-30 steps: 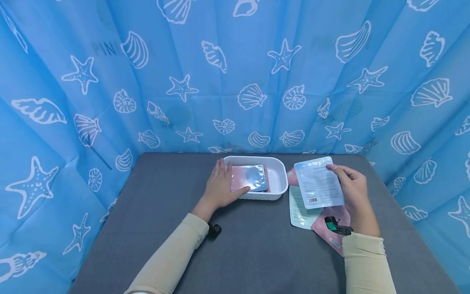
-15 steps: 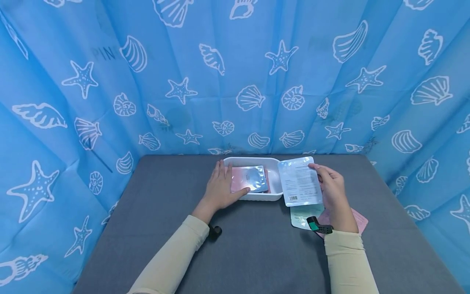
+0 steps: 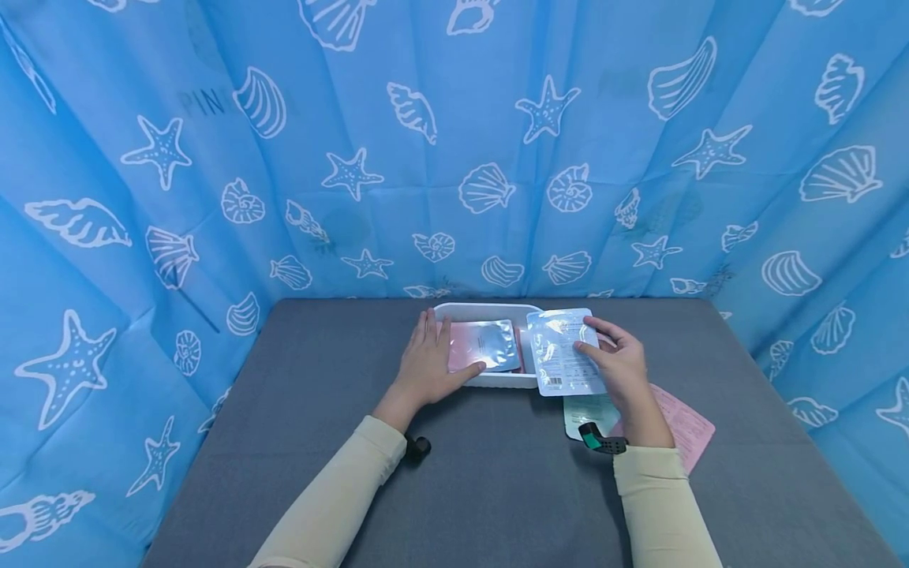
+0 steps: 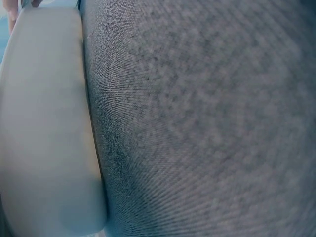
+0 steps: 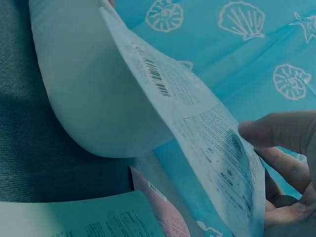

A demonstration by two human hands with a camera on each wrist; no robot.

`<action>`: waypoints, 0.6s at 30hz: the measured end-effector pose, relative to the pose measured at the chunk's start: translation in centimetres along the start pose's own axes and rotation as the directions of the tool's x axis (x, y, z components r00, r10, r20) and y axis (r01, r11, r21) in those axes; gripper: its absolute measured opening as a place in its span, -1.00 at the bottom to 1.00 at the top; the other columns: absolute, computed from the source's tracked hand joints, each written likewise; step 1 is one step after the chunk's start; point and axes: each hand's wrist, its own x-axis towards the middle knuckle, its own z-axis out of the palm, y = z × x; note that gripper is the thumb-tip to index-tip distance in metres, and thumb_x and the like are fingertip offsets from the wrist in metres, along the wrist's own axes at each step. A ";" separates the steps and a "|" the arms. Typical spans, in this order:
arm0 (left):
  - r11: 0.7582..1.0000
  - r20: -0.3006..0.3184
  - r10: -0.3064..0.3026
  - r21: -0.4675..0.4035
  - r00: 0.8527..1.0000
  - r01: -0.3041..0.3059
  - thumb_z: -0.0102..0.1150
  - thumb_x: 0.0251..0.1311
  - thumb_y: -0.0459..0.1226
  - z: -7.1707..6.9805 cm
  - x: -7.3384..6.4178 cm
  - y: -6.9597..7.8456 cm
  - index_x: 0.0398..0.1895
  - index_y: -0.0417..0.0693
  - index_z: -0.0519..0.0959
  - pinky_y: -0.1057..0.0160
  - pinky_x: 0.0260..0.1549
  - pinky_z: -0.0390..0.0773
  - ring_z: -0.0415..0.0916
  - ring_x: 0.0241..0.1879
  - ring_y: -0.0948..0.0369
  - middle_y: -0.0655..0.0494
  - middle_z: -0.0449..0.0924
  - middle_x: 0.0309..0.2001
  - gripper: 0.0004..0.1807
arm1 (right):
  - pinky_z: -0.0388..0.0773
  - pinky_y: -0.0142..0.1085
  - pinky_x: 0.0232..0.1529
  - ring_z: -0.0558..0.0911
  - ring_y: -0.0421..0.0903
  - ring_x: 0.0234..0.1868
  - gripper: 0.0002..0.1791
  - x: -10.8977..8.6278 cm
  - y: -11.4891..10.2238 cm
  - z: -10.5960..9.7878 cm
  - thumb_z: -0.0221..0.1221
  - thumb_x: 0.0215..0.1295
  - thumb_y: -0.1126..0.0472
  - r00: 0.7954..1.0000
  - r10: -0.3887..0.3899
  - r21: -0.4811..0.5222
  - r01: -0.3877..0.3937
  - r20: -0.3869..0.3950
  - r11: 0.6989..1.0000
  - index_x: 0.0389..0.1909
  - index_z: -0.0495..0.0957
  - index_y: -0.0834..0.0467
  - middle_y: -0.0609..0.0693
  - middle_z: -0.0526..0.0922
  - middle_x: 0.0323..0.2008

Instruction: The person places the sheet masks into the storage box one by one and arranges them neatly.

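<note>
In the head view my right hand [image 3: 621, 367] pinches a pale blue sheet-mask packet [image 3: 559, 355] by its right side, printed back facing me. The packet overlaps the right end of a white plastic bin [image 3: 500, 382]. In the right wrist view the thumb presses the packet's printed face [image 5: 197, 118] and the fingers are behind it. My left hand [image 3: 428, 359] rests on the bin's left end, fingers straight, thumb over the front rim. Inside the bin lies a shiny pink-and-blue packet [image 3: 474, 344] over a pinker one, mostly hidden.
On the grey tabletop [image 3: 497, 489], right of the bin, lie a mint green packet [image 3: 586, 413] and a pink packet [image 3: 687, 424], partly under my right arm. Another pink packet [image 5: 160, 207] shows in the right wrist view. A blue shell-print curtain [image 3: 454, 158] hangs behind.
My right hand has carried the pale blue packet leftward, from above the loose packets to the bin's right end. Its thumb now lies further onto the packet's face. The left hand stays put.
</note>
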 end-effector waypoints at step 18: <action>1.000 -0.012 0.018 0.000 1.000 -0.017 -0.13 0.20 0.62 0.1 0.0 -0.2 0.75 -0.11 -0.10 -0.17 0.67 -0.04 -0.41 0.75 -0.11 -0.21 -0.35 0.75 0.33 | 0.71 -0.49 -0.15 0.69 -0.30 -0.05 -0.34 0.3 0.4 2.5 0.33 0.42 0.33 0.998 -0.007 0.058 0.011 -0.061 0.998 0.51 0.47 0.00 0.01 0.55 0.23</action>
